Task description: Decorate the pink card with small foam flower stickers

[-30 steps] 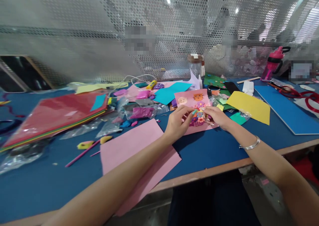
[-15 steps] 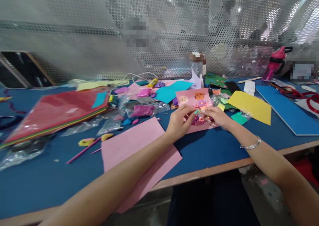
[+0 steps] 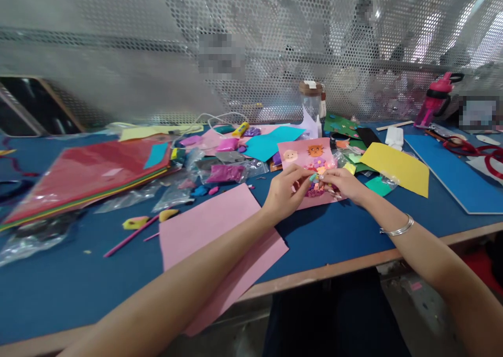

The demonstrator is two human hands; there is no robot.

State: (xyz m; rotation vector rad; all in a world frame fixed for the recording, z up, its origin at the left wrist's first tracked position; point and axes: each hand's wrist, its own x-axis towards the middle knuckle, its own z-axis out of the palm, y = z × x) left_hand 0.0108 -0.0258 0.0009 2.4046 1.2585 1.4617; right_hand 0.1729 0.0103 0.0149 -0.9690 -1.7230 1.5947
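Note:
My left hand (image 3: 286, 190) and my right hand (image 3: 341, 183) meet fingertip to fingertip above a pink decorated sheet (image 3: 301, 158). Both are closed in a pinch around something tiny between them, too small to name. On the sheet are an orange cat face (image 3: 315, 150), a pale round face (image 3: 290, 155) and a cluster of small colourful clay-like pieces (image 3: 316, 192), partly hidden by my fingers. Under my left forearm lies a plain pink sheet (image 3: 220, 215), overhanging the table's front edge.
Coloured sheets in a clear sleeve (image 3: 98, 173) lie left. Bags of clay (image 3: 226, 173), a turquoise sheet (image 3: 271, 143) and a lidded jar (image 3: 310, 103) stand or lie behind. To the right are a yellow sheet (image 3: 396, 168), a blue board (image 3: 456, 173) and a pink bottle (image 3: 434, 100).
The view has shifted very slightly. Both hands stay together over the decorated sheet, with only small finger movement.

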